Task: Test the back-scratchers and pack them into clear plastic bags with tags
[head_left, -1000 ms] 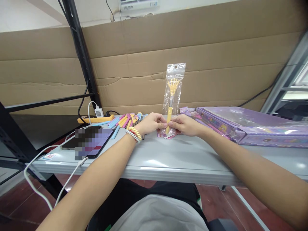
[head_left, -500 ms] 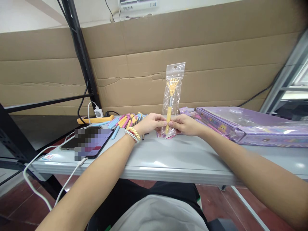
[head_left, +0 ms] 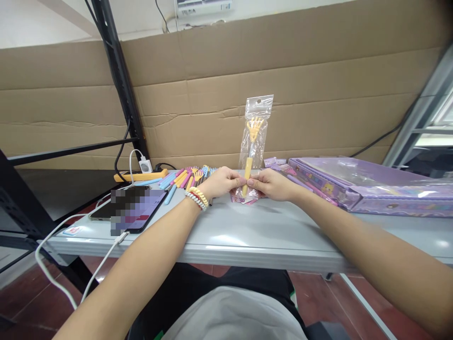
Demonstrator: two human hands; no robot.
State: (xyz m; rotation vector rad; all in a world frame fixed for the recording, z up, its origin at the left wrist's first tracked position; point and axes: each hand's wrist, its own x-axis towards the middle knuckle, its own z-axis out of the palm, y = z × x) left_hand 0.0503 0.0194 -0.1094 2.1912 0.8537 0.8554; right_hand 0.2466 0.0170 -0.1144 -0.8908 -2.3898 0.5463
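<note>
A yellow back scratcher, with a claw-shaped head and a metal-looking stem, stands nearly upright inside a clear plastic bag. My left hand pinches the lower left side of the bag near the handle's end. From the other side, my right hand is closed on the bag's lower right, its thumb close to the left thumb. Behind and below the hands, pink-purple printed pieces show partly. Loose back scratchers in pink, blue and yellow lie in a pile left of my left hand.
A purple flat box with clear film lies at the right of the grey table. To the left are two phones, a white cable and a yellow power strip. Cardboard stands behind.
The bag with the back scratcher has dipped very slightly. Both hands keep their pinch at its lower end, almost unmoved.
</note>
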